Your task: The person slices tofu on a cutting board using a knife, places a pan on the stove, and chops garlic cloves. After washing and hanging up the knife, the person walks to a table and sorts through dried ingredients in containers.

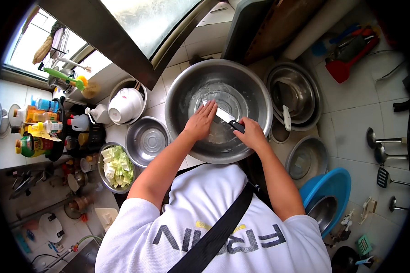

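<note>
A large metal basin [176,102] with some water in its bottom stands in front of me. Over it, my right hand [252,133] is closed around the black handle of a kitchen knife [225,116], whose blade points up and to the left. My left hand [202,121] lies flat with its fingers stretched out, at the blade's tip end, and appears to touch it. The fingers partly cover the blade's end.
Left of the basin are a small metal bowl [148,141], a bowl of chopped cabbage [117,167] and white bowls [125,105]. To the right stand nested metal bowls [294,93] with a white-handled knife [286,119], and a blue basin [339,191]. A window frame [118,45] juts in above.
</note>
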Demonstrator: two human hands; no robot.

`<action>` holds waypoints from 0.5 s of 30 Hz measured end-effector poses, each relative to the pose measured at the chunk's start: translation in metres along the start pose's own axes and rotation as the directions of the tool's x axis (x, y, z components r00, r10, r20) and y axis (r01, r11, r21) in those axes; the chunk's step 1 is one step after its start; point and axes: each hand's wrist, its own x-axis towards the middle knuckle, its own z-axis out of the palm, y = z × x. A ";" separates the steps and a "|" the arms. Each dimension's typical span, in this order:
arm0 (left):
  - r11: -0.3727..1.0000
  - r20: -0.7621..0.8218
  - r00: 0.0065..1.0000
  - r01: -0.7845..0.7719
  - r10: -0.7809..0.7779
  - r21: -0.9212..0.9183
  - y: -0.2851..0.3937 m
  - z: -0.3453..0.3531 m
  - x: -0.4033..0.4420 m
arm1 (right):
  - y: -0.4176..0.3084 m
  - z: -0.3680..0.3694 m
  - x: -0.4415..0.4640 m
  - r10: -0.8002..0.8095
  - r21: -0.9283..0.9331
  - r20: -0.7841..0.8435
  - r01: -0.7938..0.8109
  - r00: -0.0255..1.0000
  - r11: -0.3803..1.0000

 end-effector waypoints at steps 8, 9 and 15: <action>0.861 0.053 0.877 0.479 -0.477 -0.170 -0.033 0.035 0.002 | 0.013 -0.022 -0.013 0.180 0.052 0.004 -0.180 0.984 0.982; 0.765 0.100 0.816 0.571 -0.570 -0.297 -0.034 0.038 0.005 | 0.022 -0.015 -0.007 0.258 0.084 0.057 -0.262 0.965 0.961; -0.347 0.409 0.699 0.240 -0.586 -0.907 -0.029 0.057 0.024 | 0.035 0.019 0.022 0.394 0.652 0.500 -0.635 0.771 0.415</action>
